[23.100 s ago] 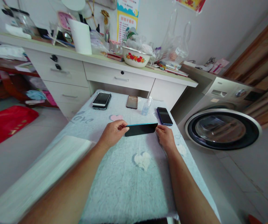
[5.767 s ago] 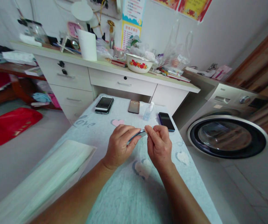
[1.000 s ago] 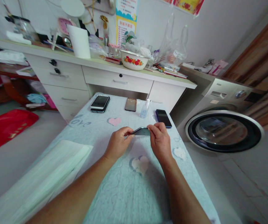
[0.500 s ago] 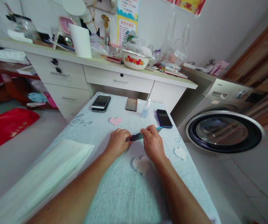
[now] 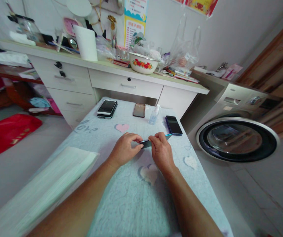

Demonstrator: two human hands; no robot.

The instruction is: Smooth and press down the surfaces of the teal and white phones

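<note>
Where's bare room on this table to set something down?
Bare cloth shows nearer the person than the left hand and right hand, and between the phone stack and brown case. It's crowded beyond the right hand: held dark slab, blue phone and spray bottle look close together.

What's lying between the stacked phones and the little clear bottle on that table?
A flat brown case lies between the stacked phones and clear bottle, as the head view shows.

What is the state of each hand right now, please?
Left hand: closed, pinching one end of the thin phone.
Right hand: closed, holding the same phone nearer its middle.
</note>
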